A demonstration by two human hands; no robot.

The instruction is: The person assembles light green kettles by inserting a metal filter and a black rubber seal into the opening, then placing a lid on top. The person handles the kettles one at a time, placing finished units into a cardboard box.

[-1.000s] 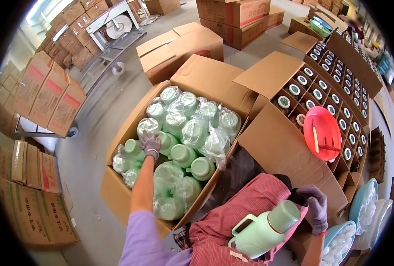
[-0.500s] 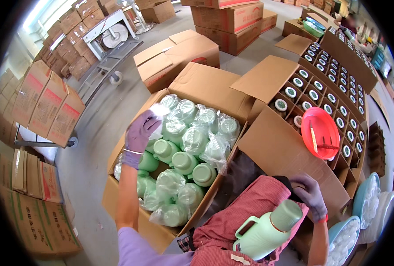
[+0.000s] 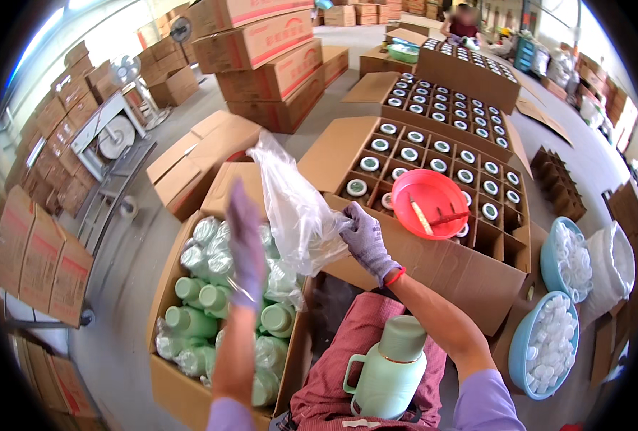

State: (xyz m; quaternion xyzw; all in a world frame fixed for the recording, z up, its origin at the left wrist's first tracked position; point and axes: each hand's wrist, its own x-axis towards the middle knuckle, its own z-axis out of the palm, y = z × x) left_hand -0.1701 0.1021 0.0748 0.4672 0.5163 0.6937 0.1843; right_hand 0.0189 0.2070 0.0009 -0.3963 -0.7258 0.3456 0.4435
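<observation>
A clear plastic bag (image 3: 294, 208) hangs spread above the box, its right edge gripped by my gloved right hand (image 3: 366, 241). Beside the bag's left edge, my gloved left hand (image 3: 247, 248) is blurred by motion, its fingers stretched upward and nothing visible in them. A pale green vacuum flask (image 3: 392, 373) with a side handle stands slightly tilted on my lap. Under my left hand, an open cardboard box (image 3: 182, 391) holds several light green flasks (image 3: 215, 298), some bare and some wrapped in clear plastic.
To the right, divided cartons (image 3: 434, 276) hold white-topped bottles, with a red basin (image 3: 427, 190) on top. Blue tubs of white plastic parts (image 3: 551, 341) stand at far right. Stacked cartons (image 3: 261, 65) rise behind the box. A person (image 3: 463, 25) sits in the distance.
My right hand has come up from beside my lap and now grips the plastic bag. My left hand has moved near the opened-out bag. The view has turned right.
</observation>
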